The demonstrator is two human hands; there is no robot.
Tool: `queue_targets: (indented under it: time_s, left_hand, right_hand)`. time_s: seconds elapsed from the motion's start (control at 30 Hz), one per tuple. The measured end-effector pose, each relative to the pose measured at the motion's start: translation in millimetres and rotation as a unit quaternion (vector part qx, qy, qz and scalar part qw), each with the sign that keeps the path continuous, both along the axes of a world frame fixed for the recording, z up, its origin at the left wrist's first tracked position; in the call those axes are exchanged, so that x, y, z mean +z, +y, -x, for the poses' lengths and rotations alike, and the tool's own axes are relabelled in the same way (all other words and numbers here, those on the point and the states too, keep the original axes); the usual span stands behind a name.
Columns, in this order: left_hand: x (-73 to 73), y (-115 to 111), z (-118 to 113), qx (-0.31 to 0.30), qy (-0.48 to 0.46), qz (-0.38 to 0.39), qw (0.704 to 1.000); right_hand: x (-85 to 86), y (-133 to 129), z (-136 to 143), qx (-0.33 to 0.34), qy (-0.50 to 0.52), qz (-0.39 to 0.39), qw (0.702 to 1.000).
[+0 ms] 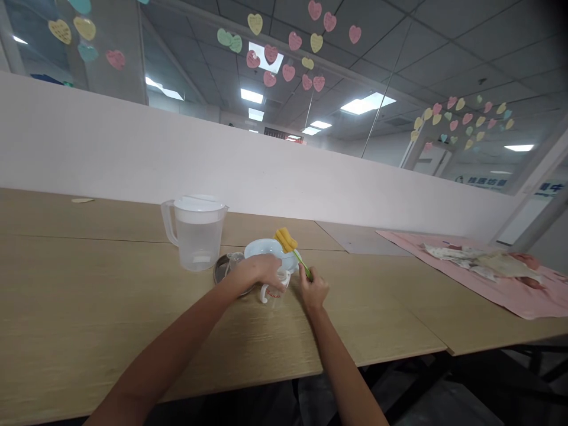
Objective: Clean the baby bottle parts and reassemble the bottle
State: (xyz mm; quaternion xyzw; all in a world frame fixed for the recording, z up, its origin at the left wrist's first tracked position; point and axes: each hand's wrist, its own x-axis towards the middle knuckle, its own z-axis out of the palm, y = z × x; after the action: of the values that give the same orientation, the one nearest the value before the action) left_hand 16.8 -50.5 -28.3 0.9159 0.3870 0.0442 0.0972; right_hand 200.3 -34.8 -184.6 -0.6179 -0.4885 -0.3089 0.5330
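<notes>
My left hand [267, 271] is closed round the near side of a clear measuring cup [275, 292] with red markings and a handle facing left. The hand covers part of the cup. In my right hand [314, 290] is the green handle of a sponge brush [286, 239], its yellow sponge head raised up and to the left. That head is above the rim of a pale bowl [256, 247], which sits just behind the cup. Left of the bowl, a round metal tray [218, 272] carries a small clear vessel [234, 259], partly hidden by my left arm.
A clear pitcher [199, 236] with a white lid stands at the back left of the wooden table [133, 296]. A pink cloth [492, 284] with crumpled fabrics [479, 260] lies at the right. Behind the table runs a low white wall [266, 177] below glass.
</notes>
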Motion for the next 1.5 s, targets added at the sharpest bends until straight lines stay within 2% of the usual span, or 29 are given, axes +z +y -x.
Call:
queue_targets:
  time_s: [0.1, 0.17, 0.3, 0.4, 0.47, 0.57, 0.67, 0.8, 0.93, 1.03, 1.17, 1.27, 1.4, 1.5]
  left_hand:
    - [-6.7, -2, -5, -0.003, 0.021, -0.023, 1.000]
    - [-5.2, -1, -6, -0.018, 0.005, -0.026, 0.999]
    - [9.3, 6, 4, -0.058, -0.092, 0.001, 0.994]
    - [21.2, 13, 15, -0.098, -0.195, 0.008, 0.976]
    - [25.4, 18, 20, -0.110, -0.243, -0.017, 0.964]
    - [23.8, 26, 23, -0.081, -0.265, -0.096, 0.956]
    - [15.8, 36, 21, -0.047, -0.263, -0.159, 0.951]
    - [5.3, 48, 20, 0.006, -0.239, -0.230, 0.943]
    - [1.9, 53, 24, 0.061, -0.177, -0.325, 0.927]
    - [3.3, 48, 25, 0.074, -0.132, -0.375, 0.914]
    - [1.0, 35, 15, 0.051, -0.055, -0.421, 0.904]
    - [-7.9, 28, 0, 0.016, -0.014, -0.422, 0.906]
    - [-20.8, 21, -17, -0.050, -0.007, -0.393, 0.918]
    - [-23.8, 22, -20, -0.082, -0.024, -0.391, 0.916]
  right_hand:
    - [0.1, 0, 0, -0.006, -0.002, -0.001, 1.000]
    - [0.6, 0, 0, -0.007, -0.002, -0.001, 1.000]
    - [2.4, -1, 1, -0.007, 0.030, -0.004, 1.000]
    - [4.1, -2, 0, -0.007, 0.057, -0.004, 0.998]
    - [5.4, -2, -1, -0.009, 0.069, -0.005, 0.998]
    - [6.7, -1, -2, -0.011, 0.100, -0.028, 0.995]
    - [5.0, -1, -4, 0.009, 0.111, -0.054, 0.992]
    - [-1.7, 1, -4, 0.044, 0.023, -0.047, 0.998]
    - [-5.5, 2, -5, 0.019, -0.046, -0.050, 0.998]
    - [-4.7, 0, -5, 0.006, -0.087, -0.049, 0.995]
    - [-0.8, -4, -4, -0.010, -0.141, -0.046, 0.989]
    - [2.3, -6, -3, -0.002, -0.185, -0.069, 0.980]
    - [3.7, -7, -1, 0.016, -0.196, -0.069, 0.978]
    - [3.4, -6, 0, 0.010, -0.176, -0.064, 0.982]
